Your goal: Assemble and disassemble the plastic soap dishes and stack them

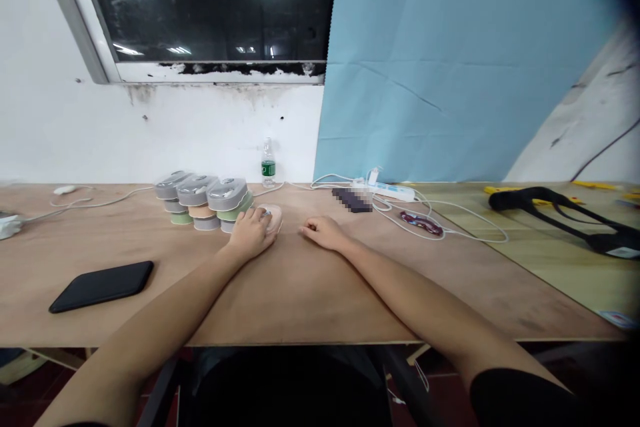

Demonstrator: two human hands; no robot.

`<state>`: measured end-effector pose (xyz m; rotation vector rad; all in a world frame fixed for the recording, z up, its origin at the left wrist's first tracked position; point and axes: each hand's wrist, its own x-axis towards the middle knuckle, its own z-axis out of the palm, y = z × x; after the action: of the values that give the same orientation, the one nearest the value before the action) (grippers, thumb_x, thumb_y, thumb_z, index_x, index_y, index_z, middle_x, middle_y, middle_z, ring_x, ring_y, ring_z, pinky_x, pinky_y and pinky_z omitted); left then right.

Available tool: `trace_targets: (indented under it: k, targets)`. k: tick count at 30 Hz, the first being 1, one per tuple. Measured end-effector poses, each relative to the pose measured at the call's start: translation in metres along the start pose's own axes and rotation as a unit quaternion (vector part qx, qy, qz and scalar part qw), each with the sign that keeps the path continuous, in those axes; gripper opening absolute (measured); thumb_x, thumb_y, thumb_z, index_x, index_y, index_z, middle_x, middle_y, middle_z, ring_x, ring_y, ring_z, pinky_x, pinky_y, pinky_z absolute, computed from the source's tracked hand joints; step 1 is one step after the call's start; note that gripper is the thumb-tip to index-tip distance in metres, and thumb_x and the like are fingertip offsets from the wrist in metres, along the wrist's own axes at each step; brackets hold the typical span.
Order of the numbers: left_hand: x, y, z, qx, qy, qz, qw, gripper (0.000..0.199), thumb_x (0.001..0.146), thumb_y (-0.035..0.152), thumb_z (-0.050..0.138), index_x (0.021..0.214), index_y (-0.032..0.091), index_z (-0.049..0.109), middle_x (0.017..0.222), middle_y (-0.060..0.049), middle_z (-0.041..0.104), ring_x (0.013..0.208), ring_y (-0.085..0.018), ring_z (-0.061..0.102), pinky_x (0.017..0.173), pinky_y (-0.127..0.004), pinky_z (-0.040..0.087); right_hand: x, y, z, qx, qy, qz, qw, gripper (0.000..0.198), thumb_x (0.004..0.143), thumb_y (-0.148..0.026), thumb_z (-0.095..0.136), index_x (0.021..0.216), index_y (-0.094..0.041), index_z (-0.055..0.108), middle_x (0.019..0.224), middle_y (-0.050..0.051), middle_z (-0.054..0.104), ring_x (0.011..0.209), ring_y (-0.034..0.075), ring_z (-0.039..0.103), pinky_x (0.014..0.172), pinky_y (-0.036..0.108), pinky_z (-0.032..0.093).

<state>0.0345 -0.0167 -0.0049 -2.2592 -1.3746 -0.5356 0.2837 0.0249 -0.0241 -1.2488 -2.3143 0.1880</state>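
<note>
My left hand [251, 231] is closed over a small pale-pink plastic box [275, 219] that sits on the wooden table. Its fingers cover much of the box's left side. Just left of that hand stand three stacks of rounded plastic boxes, with grey-topped boxes [227, 195] uppermost and green, peach and grey ones below, such as a green box [181, 219]. My right hand [323, 232] rests on the tabletop to the right of the pink box, apart from it. Its fingers are curled in, and nothing shows in them.
A black phone-like slab [103, 285] lies front left. By the wall stands a water bottle [269, 163]. At back right are a power strip [395, 191], white cables, a dark pixelated object [353, 199] and a maroon packet [421, 223]. A black strap-like frame [560, 213] lies far right.
</note>
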Motion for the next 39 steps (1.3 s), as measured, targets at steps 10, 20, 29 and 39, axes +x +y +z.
trace_targets:
  k: [10,20,29,39]
  targets:
    - [-0.002,0.006,-0.006,-0.075,0.025,0.075,0.994,0.045,0.085,0.047,0.053,0.122,0.020,0.056,0.129,-0.012,0.054,0.118,-0.031,0.046,0.093,-0.046,0.035,0.002,0.005,0.001,-0.037,0.043,-0.014,0.998,0.024,0.088,-0.037,0.053,0.090,-0.019,0.069,0.091,0.005,0.070,0.085,0.017,0.060,0.077,0.027,0.042]
    - [0.004,0.039,0.003,-0.164,-0.042,0.261,0.950,0.039,0.087,0.042,0.051,0.115,0.018,0.060,0.130,-0.014,0.054,0.118,-0.030,0.050,0.100,-0.046,0.037,0.006,0.029,0.015,-0.094,-0.068,0.023,0.993,0.057,0.091,-0.050,0.045,0.136,-0.016,0.050,0.146,0.014,0.040,0.136,0.030,0.036,0.111,0.044,0.028]
    - [0.003,0.033,0.004,-0.258,-0.088,0.238,0.932,0.032,0.089,0.038,0.048,0.110,0.018,0.063,0.106,-0.009,0.067,0.097,-0.022,0.061,0.089,-0.036,0.046,0.007,0.028,0.013,-0.105,-0.082,0.010,0.991,0.058,0.091,-0.053,0.043,0.135,-0.016,0.051,0.145,0.015,0.041,0.135,0.031,0.037,0.110,0.045,0.030]
    - [0.002,0.026,0.007,-0.268,-0.094,0.210,0.936,0.032,0.089,0.040,0.049,0.108,0.020,0.064,0.105,-0.008,0.067,0.097,-0.022,0.062,0.088,-0.035,0.047,0.007,0.028,0.012,-0.102,-0.077,0.001,0.992,0.057,0.091,-0.053,0.044,0.133,-0.016,0.052,0.143,0.016,0.043,0.133,0.031,0.040,0.109,0.046,0.032]
